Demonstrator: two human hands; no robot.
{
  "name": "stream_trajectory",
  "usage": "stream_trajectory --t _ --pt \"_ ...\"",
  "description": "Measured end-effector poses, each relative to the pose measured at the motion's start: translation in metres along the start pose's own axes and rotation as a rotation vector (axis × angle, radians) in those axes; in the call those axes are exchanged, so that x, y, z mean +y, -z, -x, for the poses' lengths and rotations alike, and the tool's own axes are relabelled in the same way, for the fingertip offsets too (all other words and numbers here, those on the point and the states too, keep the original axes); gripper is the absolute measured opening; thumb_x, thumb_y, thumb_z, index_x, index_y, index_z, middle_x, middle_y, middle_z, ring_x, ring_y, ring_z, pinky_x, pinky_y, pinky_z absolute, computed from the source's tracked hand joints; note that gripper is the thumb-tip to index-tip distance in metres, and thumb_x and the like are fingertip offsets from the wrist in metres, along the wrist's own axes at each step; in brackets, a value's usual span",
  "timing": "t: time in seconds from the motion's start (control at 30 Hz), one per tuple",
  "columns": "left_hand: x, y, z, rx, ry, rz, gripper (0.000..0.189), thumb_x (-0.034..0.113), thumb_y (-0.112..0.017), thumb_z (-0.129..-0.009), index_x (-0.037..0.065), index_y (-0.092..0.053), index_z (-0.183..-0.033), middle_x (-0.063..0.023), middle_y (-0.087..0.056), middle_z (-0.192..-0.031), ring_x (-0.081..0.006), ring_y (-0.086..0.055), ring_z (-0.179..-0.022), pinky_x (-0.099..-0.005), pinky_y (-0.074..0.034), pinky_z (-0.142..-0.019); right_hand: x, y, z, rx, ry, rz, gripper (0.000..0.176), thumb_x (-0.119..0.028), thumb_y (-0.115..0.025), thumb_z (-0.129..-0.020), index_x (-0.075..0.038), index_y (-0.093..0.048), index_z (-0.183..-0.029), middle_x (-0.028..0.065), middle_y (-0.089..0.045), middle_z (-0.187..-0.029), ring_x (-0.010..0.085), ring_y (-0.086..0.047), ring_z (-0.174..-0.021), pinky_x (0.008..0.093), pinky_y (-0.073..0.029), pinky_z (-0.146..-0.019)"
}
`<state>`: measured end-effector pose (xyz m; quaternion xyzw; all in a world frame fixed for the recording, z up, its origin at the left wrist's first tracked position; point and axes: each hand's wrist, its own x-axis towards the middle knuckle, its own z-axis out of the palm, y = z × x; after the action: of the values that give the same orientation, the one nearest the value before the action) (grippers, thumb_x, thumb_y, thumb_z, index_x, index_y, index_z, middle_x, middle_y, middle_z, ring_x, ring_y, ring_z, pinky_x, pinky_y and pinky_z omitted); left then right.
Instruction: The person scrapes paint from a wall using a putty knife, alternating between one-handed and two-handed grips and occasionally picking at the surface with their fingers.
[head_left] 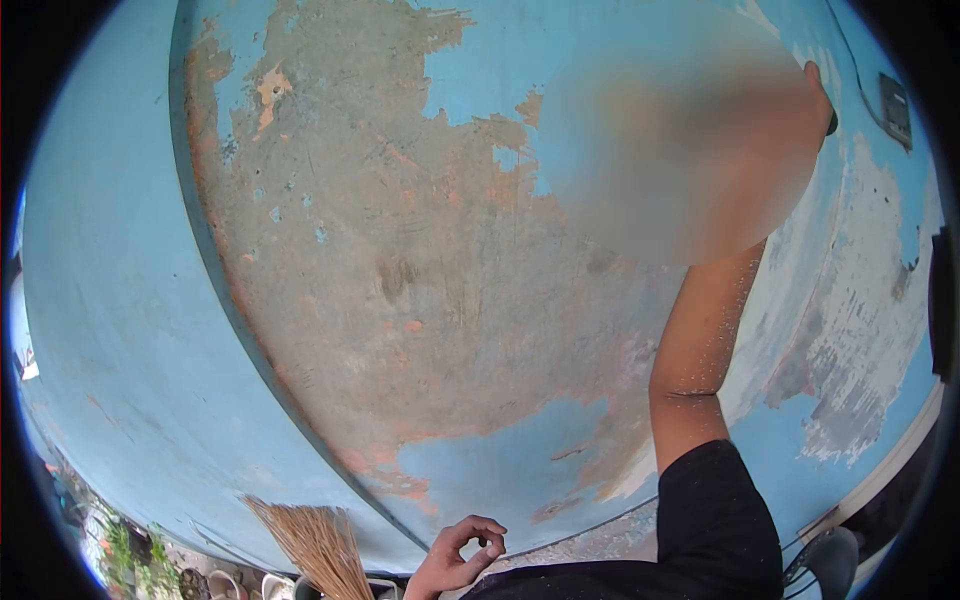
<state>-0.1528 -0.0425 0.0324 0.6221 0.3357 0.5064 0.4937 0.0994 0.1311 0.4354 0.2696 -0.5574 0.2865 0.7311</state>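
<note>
Blue peeling wall [500,445], right hand [817,105] high toward its right edge, finger state blurred.
Left hand [462,558] near broom [318,545], fingers loosely curled.

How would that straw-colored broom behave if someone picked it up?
The broom is probably light for its size, being a bundle of thin, dry-looking stalks. Its loosely fanned tips would likely bend and spring back. The lower end is out of view, so steadiness is unclear.

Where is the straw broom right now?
In the head view, the straw broom is at the bottom, left of center, bristles pointing up, just left of the left hand.
</note>
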Motion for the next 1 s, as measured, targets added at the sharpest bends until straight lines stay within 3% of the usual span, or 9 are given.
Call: stream_trajectory --t 0.13,0.23,0.43,0.53,0.7,0.77,0.83,0.9,1.0 --pt "-0.001 -0.011 -0.013 -0.053 -0.028 -0.06 0.023 0.01 -0.063 -0.092 -0.001 -0.057 -0.112 -0.0077 -0.064 -0.089 -0.0168 -0.061 -0.087 -0.0336 -0.048 -0.084 0.031 -0.041 0.031 -0.121 -0.39 0.196 0.035 -0.024 -0.054 -0.096 -0.017 -0.04 -0.065 -0.0049 -0.032 -0.053 0.0063 -0.028 -0.043 0.025 -0.024 -0.043" --pt "-0.008 -0.017 -0.02 -0.03 -0.053 -0.074 0.023 0.01 -0.064 -0.092 -0.001 -0.057 -0.112 -0.0072 -0.064 -0.089 -0.0168 -0.062 -0.086 -0.0334 -0.048 -0.084 0.007 0.004 -0.009 -0.075 -0.078 -0.001 0.036 -0.024 -0.055 -0.096 -0.015 -0.039 -0.065 -0.0049 -0.031 -0.053 0.0081 -0.03 -0.043 0.0261 -0.025 -0.043" --pt "-0.009 -0.026 -0.027 0.008 -0.097 -0.084 0.024 0.01 -0.064 -0.092 0.0 -0.057 -0.112 -0.0071 -0.064 -0.089 -0.0167 -0.062 -0.086 -0.033 -0.048 -0.083 0.022 -0.026 0.01 -0.132 -0.236 0.174 0.04 -0.023 -0.054 -0.097 -0.016 -0.036 -0.063 -0.0061 -0.031 -0.054 0.0057 -0.028 -0.045 0.0246 -0.024 -0.044" --pt "-0.015 -0.025 -0.032 0.036 -0.079 -0.1 0.024 0.01 -0.064 -0.092 0.0 -0.057 -0.112 -0.0074 -0.064 -0.089 -0.0169 -0.062 -0.087 -0.0329 -0.048 -0.083 -0.015 -0.011 -0.008 -0.042 0.103 0.09 0.039 -0.024 -0.057 -0.097 -0.015 -0.036 -0.065 -0.0047 -0.03 -0.055 0.0071 -0.029 -0.046 0.025 -0.027 -0.045" --pt "-0.011 -0.025 -0.033 0.009 -0.118 -0.099 0.023 0.01 -0.064 -0.092 0.0 -0.057 -0.112 -0.0077 -0.064 -0.09 -0.0171 -0.062 -0.086 -0.0331 -0.049 -0.082 -0.006 -0.015 -0.003 -0.024 0.045 0.298 0.032 -0.021 -0.058 -0.095 -0.015 -0.038 -0.07 -0.0051 -0.03 -0.056 0.0059 -0.029 -0.046 0.0242 -0.026 -0.046" --pt "-0.012 -0.027 -0.035 0.002 -0.12 -0.087 0.023 0.01 -0.064 -0.092 -0.001 -0.057 -0.112 -0.0077 -0.064 -0.09 -0.0172 -0.062 -0.085 -0.0334 -0.049 -0.082 -0.028 0.018 -0.028 -0.044 0.114 0.052 0.03 -0.021 -0.058 -0.095 -0.013 -0.041 -0.071 -0.0039 -0.033 -0.056 0.0079 -0.031 -0.047 0.0255 -0.027 -0.047" --pt "-0.013 -0.029 -0.037 0.015 -0.092 -0.099 0.026 0.014 -0.065 -0.09 0.0 -0.061 -0.111 -0.0058 -0.067 -0.088 -0.0149 -0.061 -0.084 -0.0318 -0.047 -0.082 0.0 0.024 -0.018 -0.067 0.039 -0.052 0.031 -0.021 -0.058 -0.095 -0.013 -0.04 -0.071 -0.0039 -0.033 -0.056 0.008 -0.031 -0.047 0.026 -0.028 -0.046" --pt "-0.006 -0.033 -0.037 -0.027 -0.101 -0.115 0.025 0.013 -0.065 -0.091 0.0 -0.059 -0.111 -0.0068 -0.066 -0.088 -0.0161 -0.062 -0.085 -0.0329 -0.048 -0.082 0.038 -0.022 0.021 -0.007 -0.292 0.174 0.033 -0.019 -0.056 -0.096 -0.015 -0.036 -0.07 -0.0056 -0.03 -0.056 0.0064 -0.029 -0.046 0.0255 -0.026 -0.044" --pt "0.0 -0.029 -0.034 -0.038 -0.123 -0.127 0.025 0.012 -0.065 -0.091 0.0 -0.058 -0.112 -0.0079 -0.065 -0.089 -0.0173 -0.062 -0.086 -0.034 -0.049 -0.082 0.0 -0.01 0.008 -0.016 -0.027 0.04 0.033 -0.02 -0.056 -0.096 -0.015 -0.037 -0.07 -0.0053 -0.031 -0.056 0.0071 -0.031 -0.045 0.0257 -0.026 -0.043"
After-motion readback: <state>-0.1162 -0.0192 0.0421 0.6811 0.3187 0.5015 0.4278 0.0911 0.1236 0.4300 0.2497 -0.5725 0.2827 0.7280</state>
